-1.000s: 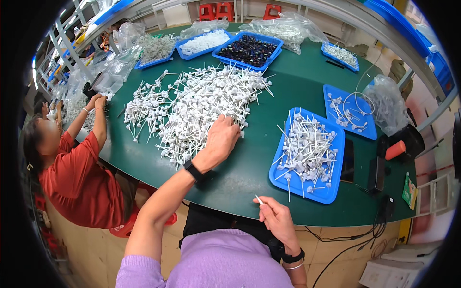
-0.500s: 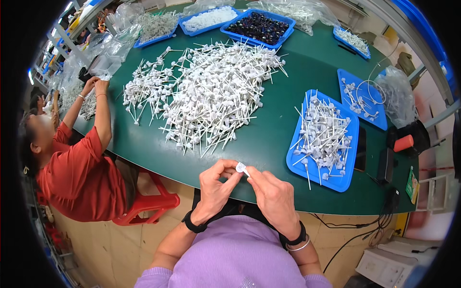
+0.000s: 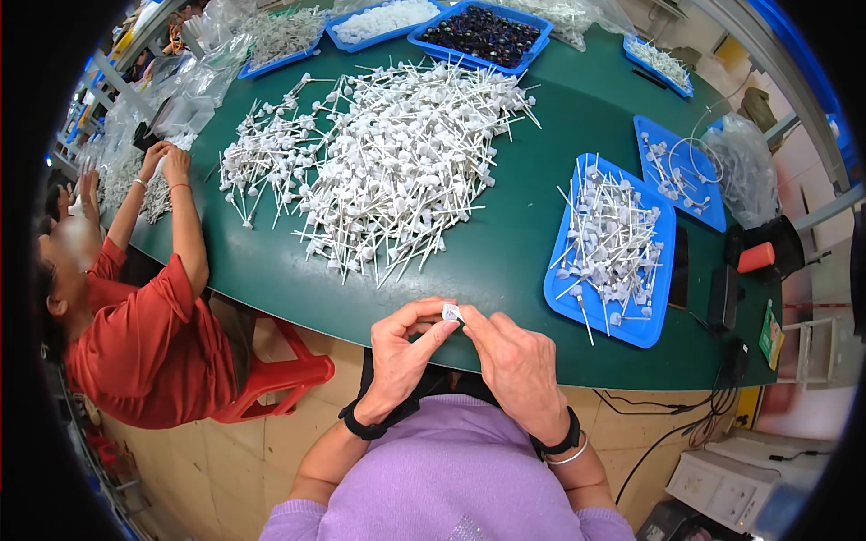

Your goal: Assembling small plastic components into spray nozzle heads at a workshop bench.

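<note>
Over the near edge of the green table [image 3: 523, 234], my left hand [image 3: 403, 352] and my right hand [image 3: 516, 365] meet, fingertips pinching one small white plastic piece [image 3: 451, 313] between them. A big heap of white stick parts with small heads [image 3: 388, 162] lies beyond my hands in the table's middle. To the right stands a blue tray [image 3: 649, 320] holding several of the same white parts.
A person in a red shirt [image 3: 144, 343] sits at the left on a red stool [image 3: 280, 374], hands at clear bags. Further blue trays stand at the back [image 3: 478, 36] and far right [image 3: 677, 171]. An orange-capped device [image 3: 756, 257] and cables lie at the right edge.
My left hand came back from the heap to the table's near edge. Both hands have joined on the small white piece and stayed close together since half a second ago.
</note>
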Available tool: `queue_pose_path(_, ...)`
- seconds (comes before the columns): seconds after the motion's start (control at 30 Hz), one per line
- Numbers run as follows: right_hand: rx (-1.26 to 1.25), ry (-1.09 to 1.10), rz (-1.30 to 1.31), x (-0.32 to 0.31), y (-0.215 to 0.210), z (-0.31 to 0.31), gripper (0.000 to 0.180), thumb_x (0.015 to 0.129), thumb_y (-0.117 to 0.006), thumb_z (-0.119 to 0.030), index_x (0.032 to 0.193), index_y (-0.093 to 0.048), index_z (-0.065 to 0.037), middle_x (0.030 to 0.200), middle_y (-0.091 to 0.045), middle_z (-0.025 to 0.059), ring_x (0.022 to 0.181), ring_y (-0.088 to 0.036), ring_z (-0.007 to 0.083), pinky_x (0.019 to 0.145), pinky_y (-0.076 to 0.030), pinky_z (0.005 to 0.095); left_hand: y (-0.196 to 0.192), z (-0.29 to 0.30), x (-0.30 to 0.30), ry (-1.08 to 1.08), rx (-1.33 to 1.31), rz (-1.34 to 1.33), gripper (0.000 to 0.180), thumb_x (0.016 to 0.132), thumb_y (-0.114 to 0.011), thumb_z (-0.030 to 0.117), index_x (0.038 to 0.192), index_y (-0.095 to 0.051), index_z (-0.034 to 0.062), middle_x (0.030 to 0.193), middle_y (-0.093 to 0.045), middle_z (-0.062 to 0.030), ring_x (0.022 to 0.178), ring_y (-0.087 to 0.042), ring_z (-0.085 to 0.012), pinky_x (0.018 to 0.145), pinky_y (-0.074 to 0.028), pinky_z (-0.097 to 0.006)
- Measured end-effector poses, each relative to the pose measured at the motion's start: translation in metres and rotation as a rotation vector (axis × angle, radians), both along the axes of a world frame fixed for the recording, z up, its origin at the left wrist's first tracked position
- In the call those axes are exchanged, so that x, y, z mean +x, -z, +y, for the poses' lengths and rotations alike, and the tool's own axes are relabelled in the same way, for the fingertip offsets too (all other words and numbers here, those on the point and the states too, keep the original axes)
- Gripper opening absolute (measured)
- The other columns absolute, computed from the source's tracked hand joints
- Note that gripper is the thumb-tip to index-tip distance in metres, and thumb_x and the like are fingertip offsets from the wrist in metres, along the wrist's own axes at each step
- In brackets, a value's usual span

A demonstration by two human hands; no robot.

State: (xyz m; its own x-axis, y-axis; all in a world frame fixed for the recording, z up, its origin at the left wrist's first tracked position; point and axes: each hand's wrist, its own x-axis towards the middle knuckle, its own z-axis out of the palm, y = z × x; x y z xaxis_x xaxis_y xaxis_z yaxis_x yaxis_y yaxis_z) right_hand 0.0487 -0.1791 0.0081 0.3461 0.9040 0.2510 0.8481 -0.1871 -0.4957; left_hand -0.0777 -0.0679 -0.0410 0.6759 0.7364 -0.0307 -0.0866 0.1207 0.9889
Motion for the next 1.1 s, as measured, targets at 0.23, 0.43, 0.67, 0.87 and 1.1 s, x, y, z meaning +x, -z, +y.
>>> queue_pose_path(0.23,-0.095,0.018,0.056,-0.007,-0.001,-0.002,0.028,0.092,-0.061,-0.009,0.12,-0.059,-0.009,0.076,-0.06,0.0119,0.058,-0.064,0.0333,0.049,-0.05,0.0435,0.008,-0.005,-0.001,-0.048,0.046,0.015,0.023,0.088,-0.068,-0.005,0.111,-0.067,-0.0051,0.115,-0.068,-0.0125,0.097,-0.067,-0.0146,0.087,-0.054,-0.025)
queue_pose_path(0.43,0.015,-0.014,0.173,-0.003,0.003,-0.001,0.024,0.095,-0.059,-0.01,0.119,-0.057,-0.006,0.073,-0.06,0.0139,0.058,-0.062,0.0366,0.049,-0.049,0.0448,0.009,-0.004,0.002,-0.028,-0.076,-0.023,0.022,0.089,-0.068,-0.005,0.111,-0.066,-0.0055,0.117,-0.068,-0.0142,0.1,-0.067,-0.0157,0.09,-0.054,-0.026)
queue_pose_path(0.67,0.044,-0.009,0.177,-0.002,0.004,0.001,0.018,0.097,-0.057,-0.011,0.114,-0.057,-0.006,0.072,-0.059,0.0142,0.058,-0.062,0.0365,0.049,-0.048,0.0449,0.008,-0.004,0.002,-0.026,-0.044,-0.008,0.022,0.088,-0.068,-0.006,0.111,-0.066,-0.0045,0.119,-0.067,-0.0147,0.101,-0.067,-0.0157,0.09,-0.054,-0.027)
queue_pose_path(0.87,0.057,-0.008,0.174,-0.002,0.007,0.0,0.017,0.096,-0.057,-0.011,0.112,-0.057,-0.006,0.073,-0.059,0.0144,0.059,-0.062,0.0367,0.049,-0.048,0.0446,0.01,-0.004,0.002,-0.019,-0.035,-0.003,0.022,0.088,-0.068,-0.006,0.11,-0.066,-0.0042,0.12,-0.066,-0.0147,0.101,-0.066,-0.0156,0.091,-0.054,-0.027)
queue_pose_path(1.1,0.066,-0.018,0.179,0.001,0.006,0.0,0.014,0.095,-0.059,-0.01,0.109,-0.059,-0.007,0.073,-0.06,0.0132,0.06,-0.063,0.0354,0.049,-0.048,0.0444,0.0,-0.002,0.0,-0.025,0.171,0.075,0.023,0.089,-0.07,0.001,0.111,-0.071,-0.001,0.114,-0.068,-0.0104,0.09,-0.065,-0.0104,0.08,-0.051,-0.023)
